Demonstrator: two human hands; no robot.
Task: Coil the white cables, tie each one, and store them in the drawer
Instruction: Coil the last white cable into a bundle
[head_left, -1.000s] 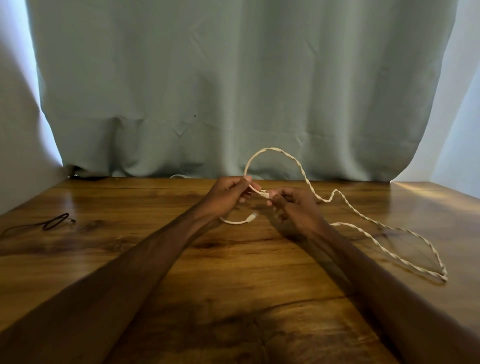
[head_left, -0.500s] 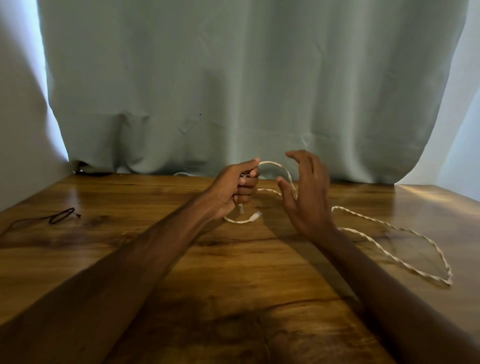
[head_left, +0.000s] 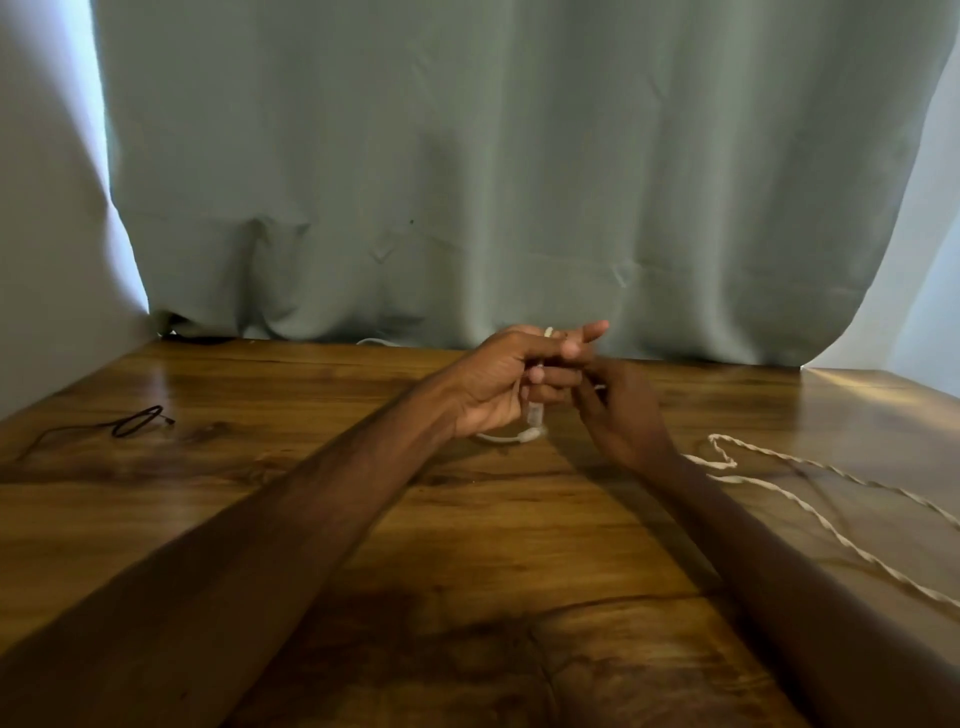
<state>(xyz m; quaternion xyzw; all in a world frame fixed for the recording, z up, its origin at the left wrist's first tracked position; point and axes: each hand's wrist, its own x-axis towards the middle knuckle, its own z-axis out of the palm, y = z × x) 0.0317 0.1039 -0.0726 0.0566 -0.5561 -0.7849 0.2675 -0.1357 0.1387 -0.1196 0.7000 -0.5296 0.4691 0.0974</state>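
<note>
A white braided cable (head_left: 810, 512) trails in twisted loops over the right side of the wooden table (head_left: 291, 499). My left hand (head_left: 511, 382) is raised a little above the table and grips the cable's end, with a white connector hanging below the fingers and a short loop of cable touching the table. My right hand (head_left: 621, 410) sits just right of it, fingers curled onto the same cable where the two hands meet. The stretch of cable between the hands is hidden by the fingers. No drawer is in view.
A thin black cable (head_left: 132, 422) with a small loop lies at the far left of the table. A grey-green curtain (head_left: 493, 182) hangs along the table's back edge, and a bit of another white cable (head_left: 375, 341) peeks out beneath it.
My right hand, which was open and lifted half a second ago, has come down and closed on the cable beside my left hand. The big raised loop is gone; the slack has been drawn in from the right.
</note>
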